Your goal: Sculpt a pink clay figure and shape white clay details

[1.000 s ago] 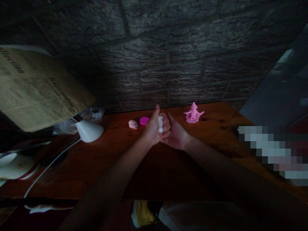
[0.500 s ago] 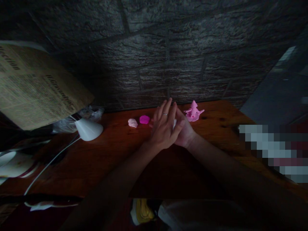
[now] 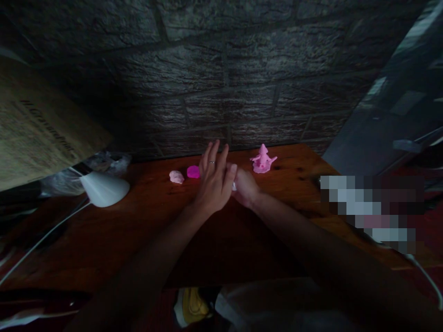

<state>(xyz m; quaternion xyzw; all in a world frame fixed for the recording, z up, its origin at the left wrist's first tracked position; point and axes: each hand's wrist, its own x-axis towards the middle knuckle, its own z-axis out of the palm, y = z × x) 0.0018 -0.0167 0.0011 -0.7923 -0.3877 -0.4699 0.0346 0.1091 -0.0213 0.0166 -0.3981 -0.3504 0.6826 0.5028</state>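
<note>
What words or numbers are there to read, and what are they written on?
"H.GravurePrint", as best I can read it: slanted dark letters on the brown printed sheet at the left.
Fainter small print on that same sheet: too blurred to read.
I can read no other words or numbers.

A dark block wall rises behind the wooden worktop's back edge, with a white cone, its cable, clear plastic and printed brown paper toward the left end, and a pixelated object at the right edge.
</note>
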